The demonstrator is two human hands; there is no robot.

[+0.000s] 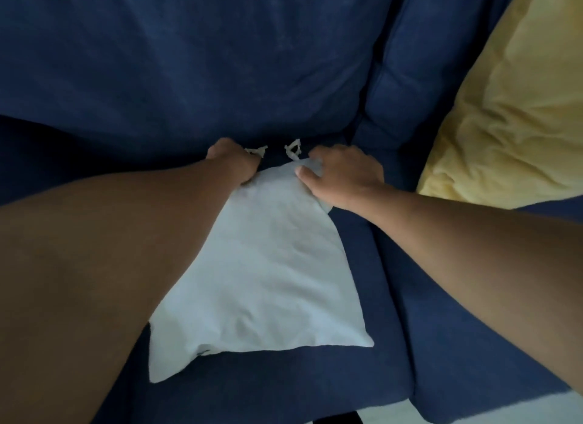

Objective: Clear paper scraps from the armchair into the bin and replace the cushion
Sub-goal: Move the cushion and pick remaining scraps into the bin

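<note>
Deep navy fabric armchair (202,76) fills the view: seat, tall back cushion, padded arm. A sliver of pale floor shows below its front edge. No labels or writing readable on anything. White square fabric cushion (262,266) lies flat on the armchair seat, one corner pointing toward the back crease. Left hand (232,163) curled closed on the cushion's far-left edge; right hand (342,174) grips the far-right corner, thumb on top. Two small white torn paper scraps (291,150) sit in the armchair's seat-back crease, just beyond the cushion, between the hands. Pale yellow crumpled fabric (511,108) lies over the armchair's right arm.
</note>
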